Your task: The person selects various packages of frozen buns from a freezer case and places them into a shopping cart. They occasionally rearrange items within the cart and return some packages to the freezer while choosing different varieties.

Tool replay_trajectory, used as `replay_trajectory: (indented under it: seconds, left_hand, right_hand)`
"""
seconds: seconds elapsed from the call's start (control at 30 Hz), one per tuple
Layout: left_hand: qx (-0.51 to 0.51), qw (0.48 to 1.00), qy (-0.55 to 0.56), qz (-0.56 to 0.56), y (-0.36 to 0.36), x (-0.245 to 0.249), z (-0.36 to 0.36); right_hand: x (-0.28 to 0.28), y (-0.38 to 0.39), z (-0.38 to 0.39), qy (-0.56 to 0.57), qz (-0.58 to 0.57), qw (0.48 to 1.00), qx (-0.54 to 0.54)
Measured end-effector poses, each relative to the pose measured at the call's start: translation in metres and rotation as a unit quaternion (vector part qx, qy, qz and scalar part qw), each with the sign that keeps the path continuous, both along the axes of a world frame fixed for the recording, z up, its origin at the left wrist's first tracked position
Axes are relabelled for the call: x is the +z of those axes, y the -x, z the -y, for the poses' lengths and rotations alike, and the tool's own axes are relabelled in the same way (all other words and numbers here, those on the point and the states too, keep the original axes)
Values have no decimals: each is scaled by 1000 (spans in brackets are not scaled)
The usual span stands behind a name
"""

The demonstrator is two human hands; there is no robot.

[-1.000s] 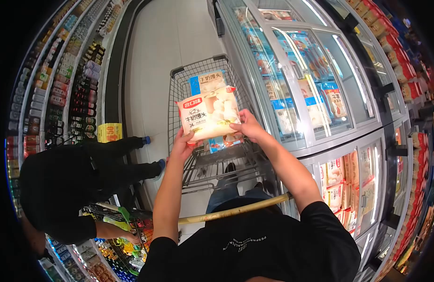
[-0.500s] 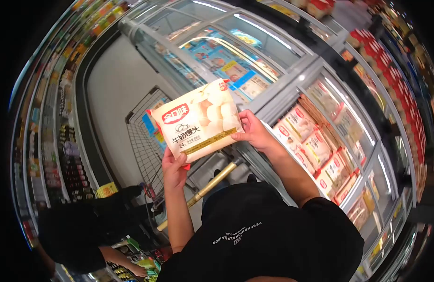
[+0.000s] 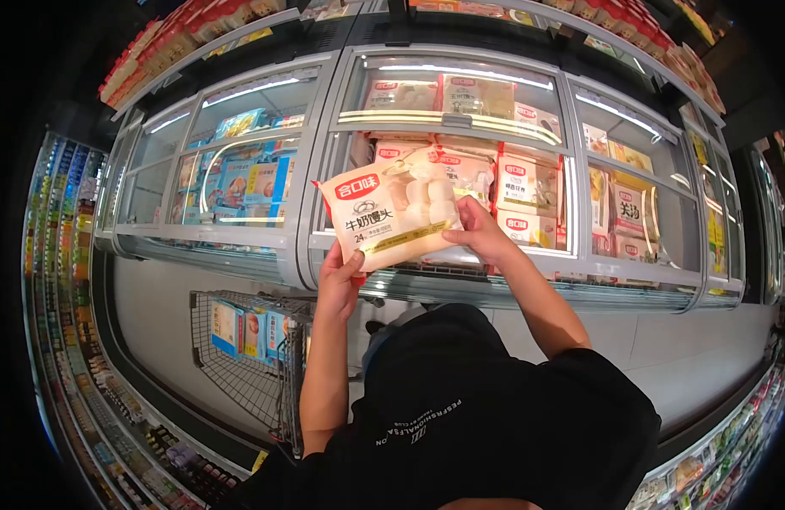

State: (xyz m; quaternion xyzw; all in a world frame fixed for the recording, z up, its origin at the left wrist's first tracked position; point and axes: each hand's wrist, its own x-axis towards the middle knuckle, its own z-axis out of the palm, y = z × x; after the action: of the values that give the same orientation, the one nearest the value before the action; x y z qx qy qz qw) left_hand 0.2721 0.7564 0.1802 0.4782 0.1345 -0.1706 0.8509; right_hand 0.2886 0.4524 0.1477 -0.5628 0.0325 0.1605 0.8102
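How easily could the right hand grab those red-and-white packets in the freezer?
Probably not yet: the right hand is holding the cream plastic bag of buns, and a glass freezer lid seems shut over the red-and-white packets.

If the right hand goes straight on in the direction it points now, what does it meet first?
The right hand holds the bun packet, so that comes first; behind it, probably the freezer's glass door, though depth is unclear.

Wearer, viewed from above: black short-sleeved T-shirt [image 3: 503, 408] with small white printed lettering [image 3: 419, 422] across the chest; sleeves end above the elbows. Left hand [image 3: 337, 285] and right hand [image 3: 481, 234] bare. Blue denim trousers [image 3: 378, 338] partly hidden.
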Motion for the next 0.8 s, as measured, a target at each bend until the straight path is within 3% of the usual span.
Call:
replay_trajectory:
  seconds: [0.3, 0.43, 0.67, 0.77, 0.8]
  left_hand:
    - [-98, 990, -52, -91, -55, -58, 89]
    - [-109, 977, -148, -110, -76, -76, 111]
    - [-183, 947, -246, -91, -109, -99, 101]
    - [-163, 936, -306, 54, -123, -174, 76]
    - [-157, 937, -307, 57, -128, -163, 76]
  right_hand:
    - [-51, -3, 77, 8, -165, 983, -85]
    - [-71, -22, 84, -4, -224, 969, -106]
    - [-124, -51, 80, 34, -254, 961, -106]
    - [-134, -73, 66, 20, -279, 955, -94]
    - [-134, -81, 58, 10, -281, 954, -104]
